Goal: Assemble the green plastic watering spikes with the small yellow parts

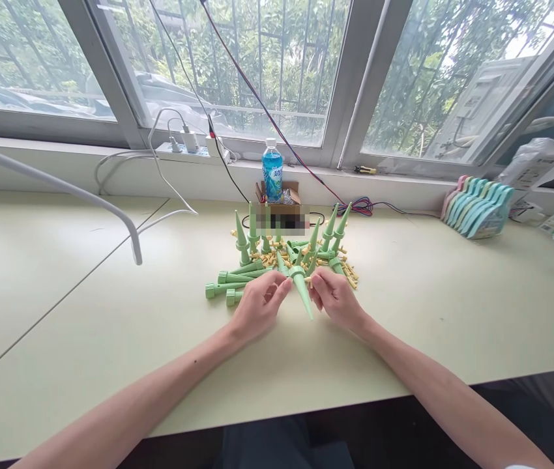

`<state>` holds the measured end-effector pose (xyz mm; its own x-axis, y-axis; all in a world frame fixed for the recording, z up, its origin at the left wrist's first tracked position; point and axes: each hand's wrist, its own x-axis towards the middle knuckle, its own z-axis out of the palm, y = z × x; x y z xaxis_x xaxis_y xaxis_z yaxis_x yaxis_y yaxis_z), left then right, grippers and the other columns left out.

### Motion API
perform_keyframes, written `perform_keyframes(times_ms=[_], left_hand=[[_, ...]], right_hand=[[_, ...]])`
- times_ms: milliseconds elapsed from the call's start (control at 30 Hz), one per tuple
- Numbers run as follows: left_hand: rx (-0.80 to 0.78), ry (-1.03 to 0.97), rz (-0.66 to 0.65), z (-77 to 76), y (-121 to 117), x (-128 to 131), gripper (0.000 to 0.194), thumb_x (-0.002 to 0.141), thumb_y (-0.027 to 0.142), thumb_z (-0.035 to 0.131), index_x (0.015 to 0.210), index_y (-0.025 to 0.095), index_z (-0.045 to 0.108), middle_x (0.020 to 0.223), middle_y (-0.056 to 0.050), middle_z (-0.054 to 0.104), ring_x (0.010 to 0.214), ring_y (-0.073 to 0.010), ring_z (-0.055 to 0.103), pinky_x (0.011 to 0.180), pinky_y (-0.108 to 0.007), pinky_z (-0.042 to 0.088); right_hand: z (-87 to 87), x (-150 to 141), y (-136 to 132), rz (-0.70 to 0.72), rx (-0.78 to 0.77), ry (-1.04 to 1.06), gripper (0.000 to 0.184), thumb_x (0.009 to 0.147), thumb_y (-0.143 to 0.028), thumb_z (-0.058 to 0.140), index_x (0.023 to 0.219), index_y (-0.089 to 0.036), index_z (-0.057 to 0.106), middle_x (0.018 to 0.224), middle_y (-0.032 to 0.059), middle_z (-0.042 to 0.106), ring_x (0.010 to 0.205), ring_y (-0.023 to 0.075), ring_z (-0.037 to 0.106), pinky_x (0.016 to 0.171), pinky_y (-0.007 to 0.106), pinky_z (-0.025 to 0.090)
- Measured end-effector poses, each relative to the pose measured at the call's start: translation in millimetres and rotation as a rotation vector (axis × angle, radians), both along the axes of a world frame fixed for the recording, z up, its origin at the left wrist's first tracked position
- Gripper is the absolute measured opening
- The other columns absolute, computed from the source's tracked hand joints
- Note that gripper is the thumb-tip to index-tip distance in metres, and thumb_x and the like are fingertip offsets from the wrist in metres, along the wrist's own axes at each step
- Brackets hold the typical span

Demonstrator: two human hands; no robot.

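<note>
Between my hands is a green plant watering spike [301,286], its tapered point aimed down toward the table's front. My left hand [261,301] is closed, with thumb and fingertips at the spike's left side near its collar. A small yellow valve peg [308,280] is pinched in the closed fingers of my right hand [334,294], against the spike's right side. Whether the peg sits in the spike I cannot tell. Behind them lies a heap of loose yellow pegs [270,260]. Several green spikes stand point up, and several others [231,286] lie flat on the left.
A bottle of blue liquid [272,172] and a small cardboard box [292,190] stand behind the heap. Pastel plastic pieces [477,207] stand in a row at the right. A white tube [86,185] reaches over the table's left. Cables [362,207] run near the window.
</note>
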<state>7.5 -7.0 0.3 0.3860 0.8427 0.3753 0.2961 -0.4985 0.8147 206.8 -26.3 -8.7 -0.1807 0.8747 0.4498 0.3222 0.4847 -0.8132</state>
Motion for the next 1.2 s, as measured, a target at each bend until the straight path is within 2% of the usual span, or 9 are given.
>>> perform_keyframes(times_ms=[100,233,333,567,700,867,1067,1133,1200], left_hand=[[-0.082,0.002,-0.079,1.6,-0.4,-1.0,0.044,0.099,0.048,0.045,0.071,0.015,0.055,0.056,0.004,0.046,0.045,-0.0075,0.042,0.045,-0.020,0.035],[-0.277,-0.029,-0.230,3.2,-2.0,-2.0,0.040,0.096,0.051,0.051,0.079,0.015,0.055,0.054,0.006,0.045,0.045,-0.0083,0.044,0.043,-0.020,0.036],[-0.298,-0.039,-0.260,3.3,-1.8,-2.9,0.036,0.095,0.049,0.053,0.085,0.015,0.055,0.058,0.006,0.045,0.046,-0.0077,0.044,0.042,-0.019,0.036],[-0.049,-0.018,-0.211,-3.6,-0.1,-3.6,0.033,0.090,0.035,0.063,0.119,0.019,0.057,0.084,0.001,0.054,0.057,-0.0074,0.051,0.055,-0.022,0.052],[0.019,0.020,-0.224,-4.3,-0.3,-3.6,0.026,0.092,0.029,0.059,0.117,0.023,0.059,0.102,-0.003,0.055,0.059,-0.0055,0.054,0.058,-0.022,0.056],[0.049,0.036,-0.199,-4.5,-0.7,-2.7,0.027,0.093,0.027,0.057,0.119,0.024,0.057,0.104,-0.003,0.055,0.059,-0.0057,0.054,0.056,-0.021,0.055],[-0.036,0.022,-0.118,-3.5,-2.3,-1.2,0.027,0.091,0.030,0.057,0.116,0.020,0.051,0.106,-0.004,0.058,0.055,-0.0053,0.050,0.053,-0.022,0.051],[-0.110,-0.030,-0.103,-2.9,-1.2,-1.2,0.019,0.093,0.033,0.056,0.106,0.019,0.051,0.097,-0.002,0.059,0.053,-0.0060,0.050,0.050,-0.021,0.048],[-0.207,-0.081,-0.126,-2.7,0.5,-1.6,0.021,0.097,0.040,0.050,0.094,0.019,0.050,0.076,0.001,0.058,0.048,-0.0071,0.048,0.046,-0.020,0.044]], right_hand=[[-0.2,0.7,0.2,0.024,-0.009,-0.002,0.039,0.104,-0.044,0.041,0.074,-0.020,0.050,0.062,-0.0025,0.053,0.041,0.0086,0.047,0.046,0.024,0.038],[1.2,0.2,0.3,0.065,0.009,-0.026,0.036,0.104,-0.042,0.043,0.076,-0.019,0.053,0.067,-0.0007,0.057,0.046,0.0091,0.050,0.047,0.024,0.038],[3.9,-1.0,-0.7,0.074,0.020,-0.039,0.036,0.103,-0.041,0.044,0.075,-0.020,0.052,0.064,-0.0012,0.056,0.050,0.0099,0.049,0.051,0.024,0.038],[1.6,-2.1,-1.5,0.087,-0.025,-0.051,0.049,0.105,-0.046,0.036,0.063,-0.021,0.037,0.052,-0.0040,0.042,0.046,0.0100,0.039,0.049,0.025,0.032],[-2.0,-1.8,-0.2,0.080,-0.018,-0.076,0.052,0.105,-0.048,0.034,0.061,-0.021,0.036,0.052,-0.0037,0.039,0.046,0.0099,0.037,0.049,0.026,0.030],[-0.9,-2.5,0.1,0.082,-0.037,-0.060,0.052,0.104,-0.053,0.034,0.062,-0.021,0.037,0.053,-0.0034,0.041,0.047,0.0103,0.039,0.049,0.026,0.033],[1.8,-2.6,-1.0,0.058,-0.006,-0.001,0.048,0.105,-0.049,0.036,0.067,-0.021,0.042,0.055,-0.0033,0.045,0.047,0.0100,0.042,0.049,0.025,0.036],[1.9,-2.2,-1.1,0.052,0.005,0.017,0.045,0.105,-0.048,0.037,0.070,-0.021,0.044,0.056,-0.0032,0.048,0.046,0.0098,0.043,0.049,0.024,0.036],[2.1,-2.0,-1.2,0.057,0.003,0.028,0.042,0.104,-0.049,0.039,0.073,-0.021,0.046,0.056,-0.0034,0.049,0.046,0.0096,0.044,0.048,0.024,0.037]])
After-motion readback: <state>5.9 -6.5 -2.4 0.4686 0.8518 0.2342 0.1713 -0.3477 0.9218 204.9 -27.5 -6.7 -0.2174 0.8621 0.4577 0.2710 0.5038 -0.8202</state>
